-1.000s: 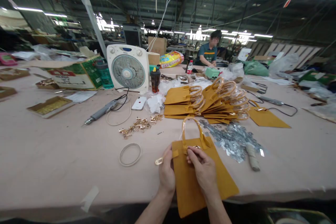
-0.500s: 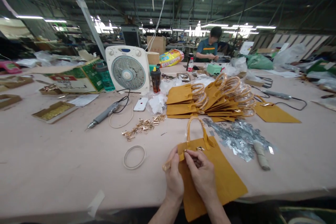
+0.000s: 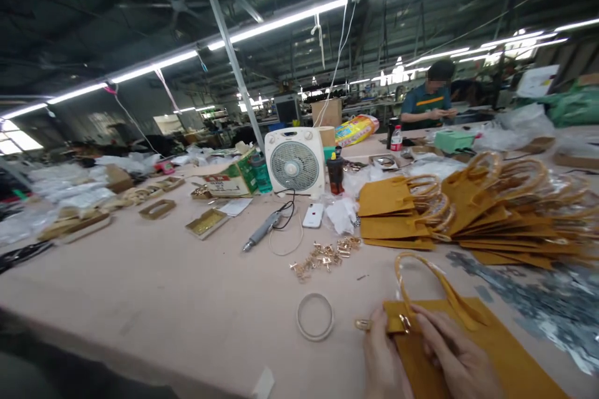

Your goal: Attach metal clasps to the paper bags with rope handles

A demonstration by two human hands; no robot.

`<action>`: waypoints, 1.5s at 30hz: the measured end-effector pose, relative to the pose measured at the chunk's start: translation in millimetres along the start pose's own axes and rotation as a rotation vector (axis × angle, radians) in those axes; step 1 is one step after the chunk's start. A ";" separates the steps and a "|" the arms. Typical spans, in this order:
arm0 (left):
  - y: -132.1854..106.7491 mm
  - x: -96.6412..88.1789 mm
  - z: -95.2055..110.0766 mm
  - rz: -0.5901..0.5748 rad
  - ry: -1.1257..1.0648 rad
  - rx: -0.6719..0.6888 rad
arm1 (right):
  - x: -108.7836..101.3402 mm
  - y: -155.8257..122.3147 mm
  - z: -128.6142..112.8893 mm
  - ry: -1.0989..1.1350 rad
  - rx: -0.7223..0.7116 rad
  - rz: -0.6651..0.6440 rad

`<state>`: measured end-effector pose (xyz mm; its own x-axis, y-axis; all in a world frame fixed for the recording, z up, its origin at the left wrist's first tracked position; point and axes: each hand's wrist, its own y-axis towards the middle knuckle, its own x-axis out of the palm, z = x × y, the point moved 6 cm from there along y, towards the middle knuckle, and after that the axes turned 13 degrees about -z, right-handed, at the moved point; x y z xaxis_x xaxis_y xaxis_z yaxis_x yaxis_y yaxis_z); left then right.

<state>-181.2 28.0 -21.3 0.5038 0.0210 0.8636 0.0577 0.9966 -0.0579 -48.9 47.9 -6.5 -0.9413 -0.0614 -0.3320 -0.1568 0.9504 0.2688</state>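
Observation:
A mustard-yellow bag (image 3: 505,349) lies at the table's front right, its handle (image 3: 433,268) wrapped in clear plastic and standing up in a loop. My left hand (image 3: 386,358) is closed on the left of the bag's top edge, fingers partly hidden behind it. A small shiny gold clasp (image 3: 405,323) sits on the folded tab there. Just right of the clasp, my right hand (image 3: 461,352) presses curled fingers on the bag; its palm side is hidden. A small golden piece, unclear in kind, pokes out left of my left hand.
Loose gold fittings (image 3: 325,255), a tape roll (image 3: 315,317), a phone (image 3: 313,216) and a grey electric screwdriver (image 3: 262,232) lie to the left. Behind are a box fan (image 3: 294,162) and stacked yellow bags (image 3: 510,212). Flat metal pieces (image 3: 552,305) spread rightward. A person (image 3: 428,100) works across the table.
The view has swung left, so the bag and hands now appear farther right and lower. My right fingers have shifted off the tab's clasp, which now shows plainly.

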 end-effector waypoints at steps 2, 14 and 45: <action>4.0 7.2 6.1 -0.122 -0.163 -0.147 | -2.4 11.5 -12.8 0.064 0.008 0.045; 17.6 -10.9 22.8 -0.085 -0.113 -0.088 | 127.5 144.4 -66.0 -0.079 -0.291 -0.371; 17.0 -10.0 12.5 -0.168 -0.174 -0.286 | 57.7 113.0 -46.7 1.011 0.018 -0.050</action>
<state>-196.0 45.7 -24.7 0.3141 -0.1028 0.9438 0.3780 0.9255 -0.0250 -134.9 137.5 47.0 -0.7466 -0.3233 0.5815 -0.2065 0.9434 0.2594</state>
